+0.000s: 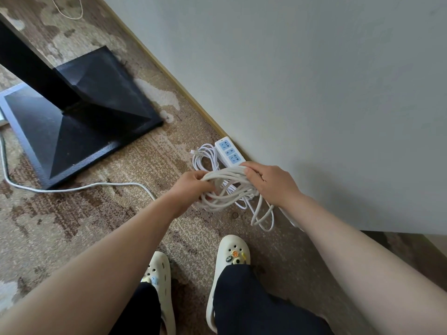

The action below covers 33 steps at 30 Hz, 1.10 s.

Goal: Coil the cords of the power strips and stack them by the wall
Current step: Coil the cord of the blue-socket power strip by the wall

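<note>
A white power strip [228, 151] with blue sockets lies on the carpet against the wall, its thin cord [204, 158] coiled beside it. Above and in front of it I hold a thicker bundle of white cord [229, 187] in loops. My left hand [192, 186] grips the bundle's left side. My right hand [268, 182] curls over its right end. A few loops [262, 217] hang down from the bundle to the floor. The strip belonging to the held cord is hidden, apart from a white bit under my right forearm.
A black pedestal base [79, 124] of a table stands on the patterned carpet to the left. One loose white cord [79, 187] runs along the floor from the left edge toward my left arm. The grey wall [314, 93] fills the right. My feet in cream clogs [232, 259] are below.
</note>
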Motion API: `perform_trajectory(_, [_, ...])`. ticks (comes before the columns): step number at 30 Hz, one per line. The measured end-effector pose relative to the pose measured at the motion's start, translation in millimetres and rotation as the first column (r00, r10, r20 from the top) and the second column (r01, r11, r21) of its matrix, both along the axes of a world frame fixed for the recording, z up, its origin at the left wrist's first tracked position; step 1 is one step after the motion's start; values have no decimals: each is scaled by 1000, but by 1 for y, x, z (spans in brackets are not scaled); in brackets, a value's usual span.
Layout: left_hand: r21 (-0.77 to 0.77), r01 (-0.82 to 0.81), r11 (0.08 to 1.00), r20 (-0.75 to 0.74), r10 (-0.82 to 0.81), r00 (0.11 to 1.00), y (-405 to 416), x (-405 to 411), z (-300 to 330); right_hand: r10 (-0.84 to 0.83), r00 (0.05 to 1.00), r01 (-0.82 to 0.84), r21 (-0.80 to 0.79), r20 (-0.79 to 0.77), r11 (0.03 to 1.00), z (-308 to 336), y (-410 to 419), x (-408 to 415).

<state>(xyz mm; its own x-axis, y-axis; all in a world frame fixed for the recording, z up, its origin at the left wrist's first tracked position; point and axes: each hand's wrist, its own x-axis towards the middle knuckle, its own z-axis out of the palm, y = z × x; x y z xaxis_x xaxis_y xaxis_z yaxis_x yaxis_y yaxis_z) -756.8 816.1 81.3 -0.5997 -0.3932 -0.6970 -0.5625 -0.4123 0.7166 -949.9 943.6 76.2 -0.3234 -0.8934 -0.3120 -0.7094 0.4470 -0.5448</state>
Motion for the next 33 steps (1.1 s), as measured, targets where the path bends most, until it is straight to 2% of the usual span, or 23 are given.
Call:
perform_trajectory(2, [8,-55,998,-16,55,998,-2,0,0,-19,1000,19,10,-4,1000,-2,0,-1])
perform_trajectory(6, [-39,9,999,10,-9,1000,1,3,0,2,1000,-1,46,-28,999,-3,0,0])
perform_trajectory(8, [-179,85,980,73,-73,995,4,4,-2,8,999,-5,42,-53,999,-2,0,4])
perform_trajectory(10, [-373,150,916,154,-99,983,6,1,-5,-7,997,6,-9,-79,1000,0,0,10])
perform_trajectory(12, [-458,151,876,184,-73,980,7,-1,-7,-22,997,19,-40,-76,999,1,0,15])
perform_trajectory(17, [-413,90,906,106,-51,993,10,-1,-9,-55,997,51,-66,-59,997,5,-1,17])
perform_trajectory(23, [-447,5,894,97,43,994,12,-1,-8,-73,997,72,-29,-40,997,10,-10,11])
perform_trajectory(27, [-365,21,931,132,30,991,14,-1,-6,-66,997,67,44,-28,997,7,-13,6])
perform_trajectory(33, [-203,-3,979,149,34,988,11,-4,-2,-98,994,100,42,-36,994,2,-10,-1])
